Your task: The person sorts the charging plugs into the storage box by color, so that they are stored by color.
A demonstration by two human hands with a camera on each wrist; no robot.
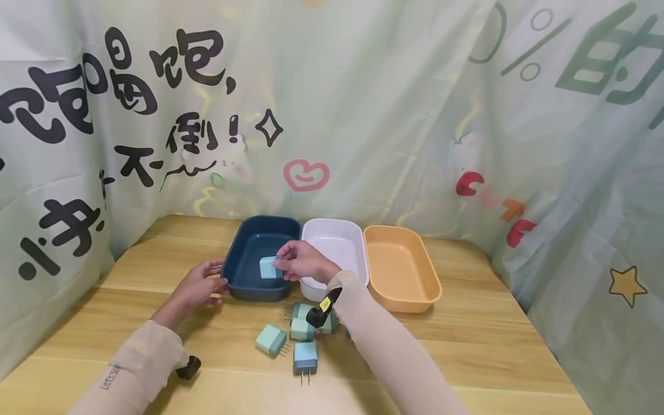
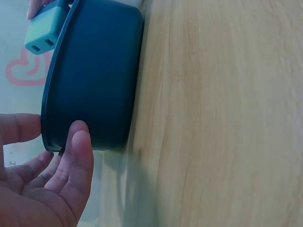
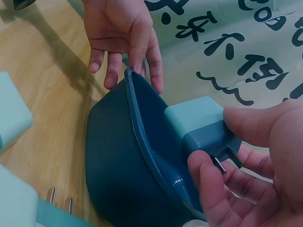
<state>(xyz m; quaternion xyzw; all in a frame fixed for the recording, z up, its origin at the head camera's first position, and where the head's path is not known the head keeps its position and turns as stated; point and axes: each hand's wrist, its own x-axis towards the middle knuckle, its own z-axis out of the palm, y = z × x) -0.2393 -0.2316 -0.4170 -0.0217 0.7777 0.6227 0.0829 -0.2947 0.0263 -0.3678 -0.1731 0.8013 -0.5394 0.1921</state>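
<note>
My right hand [image 1: 303, 262] pinches a light-blue and dark-blue USB charger [image 1: 267, 268] between thumb and fingers, over the navy bin [image 1: 261, 293]. Two port slots face out on this charger [image 2: 46, 29] in the left wrist view; its metal prongs point back toward the fingers [image 3: 213, 189] in the right wrist view. At the navy bin's left side, my left hand [image 1: 197, 285] touches the rim and outer wall with spread, fairly straight fingers. Several more chargers lie on the table, including a green one [image 1: 271, 340] and a blue one [image 1: 305, 357].
Right of the navy bin stand a white bin [image 1: 334, 223] and a yellow-orange bin [image 1: 433, 282], in a row. The wooden table [image 1: 467, 346] ends at a printed curtain [image 1: 363, 115] behind. A cluster of chargers [image 1: 302, 329] sits partly under my right forearm.
</note>
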